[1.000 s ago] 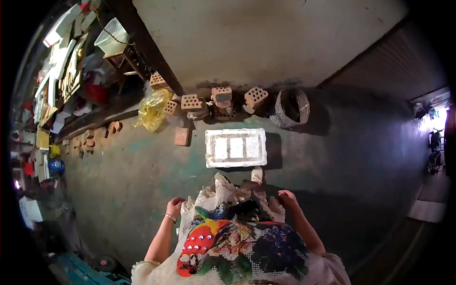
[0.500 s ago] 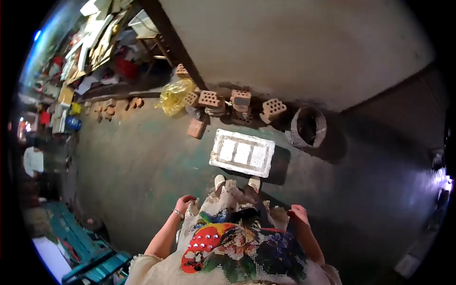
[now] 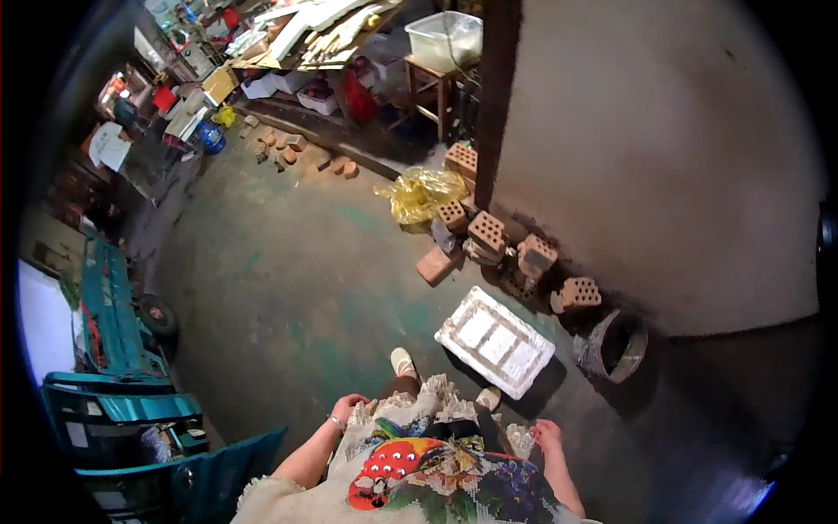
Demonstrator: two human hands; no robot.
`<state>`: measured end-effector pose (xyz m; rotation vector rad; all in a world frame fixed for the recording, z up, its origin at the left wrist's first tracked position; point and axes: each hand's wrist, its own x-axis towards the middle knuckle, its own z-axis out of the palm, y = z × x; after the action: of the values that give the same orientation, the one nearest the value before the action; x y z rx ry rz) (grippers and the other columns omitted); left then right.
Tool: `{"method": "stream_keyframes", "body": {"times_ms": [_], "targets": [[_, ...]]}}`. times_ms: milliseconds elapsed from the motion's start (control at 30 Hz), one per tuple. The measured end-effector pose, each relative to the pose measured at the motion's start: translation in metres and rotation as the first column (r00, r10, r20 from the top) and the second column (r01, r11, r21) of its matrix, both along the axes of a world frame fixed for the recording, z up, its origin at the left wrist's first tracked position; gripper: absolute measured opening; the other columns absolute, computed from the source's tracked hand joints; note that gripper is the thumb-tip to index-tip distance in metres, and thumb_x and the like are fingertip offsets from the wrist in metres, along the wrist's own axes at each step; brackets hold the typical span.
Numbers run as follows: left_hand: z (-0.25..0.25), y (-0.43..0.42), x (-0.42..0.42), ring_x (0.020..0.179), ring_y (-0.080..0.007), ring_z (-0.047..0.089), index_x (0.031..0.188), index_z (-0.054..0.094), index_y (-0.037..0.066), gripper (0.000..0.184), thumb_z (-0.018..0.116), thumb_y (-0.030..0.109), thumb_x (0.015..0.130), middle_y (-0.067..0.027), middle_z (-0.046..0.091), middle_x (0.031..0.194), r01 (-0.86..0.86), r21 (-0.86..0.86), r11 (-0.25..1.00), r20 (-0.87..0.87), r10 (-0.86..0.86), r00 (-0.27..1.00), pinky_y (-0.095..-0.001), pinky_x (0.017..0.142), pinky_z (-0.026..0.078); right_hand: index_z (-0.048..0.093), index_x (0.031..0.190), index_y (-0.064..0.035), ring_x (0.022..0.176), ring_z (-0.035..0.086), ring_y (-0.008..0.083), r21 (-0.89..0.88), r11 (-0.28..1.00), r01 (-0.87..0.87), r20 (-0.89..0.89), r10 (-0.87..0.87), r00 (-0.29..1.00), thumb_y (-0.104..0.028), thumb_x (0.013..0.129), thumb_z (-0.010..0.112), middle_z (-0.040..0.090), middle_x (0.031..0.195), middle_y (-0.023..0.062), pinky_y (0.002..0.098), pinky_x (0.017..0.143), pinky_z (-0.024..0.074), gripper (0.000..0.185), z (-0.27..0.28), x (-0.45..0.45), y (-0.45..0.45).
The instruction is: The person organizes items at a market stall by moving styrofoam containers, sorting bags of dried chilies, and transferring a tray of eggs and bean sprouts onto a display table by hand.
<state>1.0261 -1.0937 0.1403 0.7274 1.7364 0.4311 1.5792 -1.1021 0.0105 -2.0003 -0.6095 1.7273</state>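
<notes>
My left hand [image 3: 351, 407] hangs beside the left edge of my light, lace-hemmed top [image 3: 419, 441], its fingers loosely bent and nothing seen in them. On the other side, my right hand [image 3: 548, 433] is next to the top's right edge, also loosely open and without any visible object. Ahead of my feet, a white foam box lid [image 3: 495, 342] with a brown tape-like pattern lies on the floor, apart from both hands. A pale shoe [image 3: 403, 361] shows left of it, and the other shoe is just below its near edge.
Hollow bricks [image 3: 487, 230] and a yellow plastic bag [image 3: 421, 194] line the wall [image 3: 655, 166]. A round, rough-walled container [image 3: 596, 347] stands at right. A teal cart [image 3: 127, 306] with a wheel [image 3: 157, 315] is at left. Loose bricks and a cluttered table [image 3: 305, 44] are farther back.
My view has turned left, so the foam lid, bricks and container appear farther right and lower. More of the cart shows. My left foot has stepped ahead; both hands stay at my sides.
</notes>
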Motion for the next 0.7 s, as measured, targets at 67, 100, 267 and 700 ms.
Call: {"method": "stream_keyframes", "body": {"times_ms": [67,100,267,700], "targets": [[-0.007,0.003,-0.032,0.073,-0.0112,0.056,0.089,0.062,0.002,0.015,0.061,0.010,0.076,-0.0047,0.063,0.082,-0.051,-0.003,0.999,-0.002,0.051,0.999,-0.0254,0.067,0.046,0.059,0.087,-0.0079,0.054,0.054,0.0157,0.186,0.872,-0.453,0.352,0.372,0.859,-0.015,0.081,0.048,0.058,0.066,0.0067,0.0301,0.042,0.0393,0.014,-0.024,-0.030,0.015],[-0.020,0.006,-0.050,0.073,-0.0112,0.056,0.089,0.062,0.002,0.015,0.061,0.010,0.076,-0.0047,0.063,0.082,-0.061,0.014,0.998,0.011,0.061,0.998,-0.0254,0.067,0.046,0.060,0.088,-0.0078,0.052,0.053,0.0145,0.062,0.986,-0.152,0.162,0.141,0.977,-0.015,0.081,0.050,0.059,0.066,0.0065,0.0302,0.041,0.0385,0.015,-0.006,-0.055,0.028],[-0.027,0.004,-0.146,0.069,-0.0125,0.058,0.090,0.063,0.002,0.017,0.059,0.010,0.075,-0.0055,0.063,0.079,-0.197,0.015,0.980,-0.073,0.198,0.978,-0.0255,0.062,0.047,0.049,0.108,0.0004,0.055,0.056,0.0157,-0.128,0.987,0.095,-0.134,-0.112,0.985,-0.006,0.084,0.048,0.059,0.079,0.0121,0.0237,0.042,0.0446,0.025,0.068,-0.180,0.089],[-0.054,-0.049,-0.224,0.061,-0.0128,0.057,0.086,0.065,0.005,0.013,0.059,0.010,0.075,-0.0043,0.063,0.074,-0.651,-0.002,0.759,-0.055,0.650,0.758,-0.0274,0.054,0.046,0.055,0.101,0.0000,0.061,0.063,0.0228,-0.112,0.929,-0.354,0.009,0.357,0.934,-0.003,0.074,0.053,0.061,0.079,0.0123,0.0309,0.050,0.0506,0.028,0.069,-0.306,0.235]]}}
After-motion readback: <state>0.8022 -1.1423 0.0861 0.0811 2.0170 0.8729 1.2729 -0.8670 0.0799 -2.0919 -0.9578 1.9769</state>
